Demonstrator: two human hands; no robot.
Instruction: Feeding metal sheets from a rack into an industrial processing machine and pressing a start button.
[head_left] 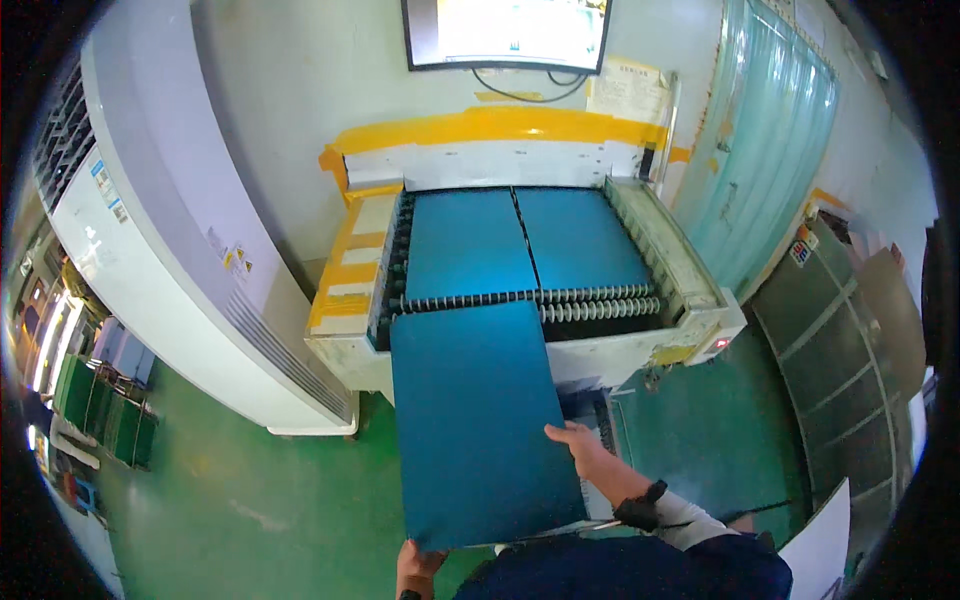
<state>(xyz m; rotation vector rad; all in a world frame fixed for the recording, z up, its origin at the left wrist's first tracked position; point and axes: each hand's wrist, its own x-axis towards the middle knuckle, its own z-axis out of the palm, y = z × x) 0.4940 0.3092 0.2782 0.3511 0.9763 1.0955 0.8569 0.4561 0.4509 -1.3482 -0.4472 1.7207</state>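
Note:
A flat blue rectangular plate [480,420] slants from my body toward a roller machine [640,352], its far edge resting at the front rollers [600,303]. My left hand [420,562] is closed around the near left corner of the plate, the fingers partly hidden beneath it. On the right edge, my right hand [590,460] grips with the thumb on top and the other fingers out of sight underneath. Two more blue plates, a left one [465,240] and a right one [585,240], lie side by side on the rollers, with a narrow gap between them.
A tall white cabinet unit [200,260] stands close on the left. Behind the machine, a screen [508,35] hangs on the wall. Translucent strip curtains [765,140] hang at the right, with grey framed panels [830,340] leaning below. Green floor [240,490] spreads around.

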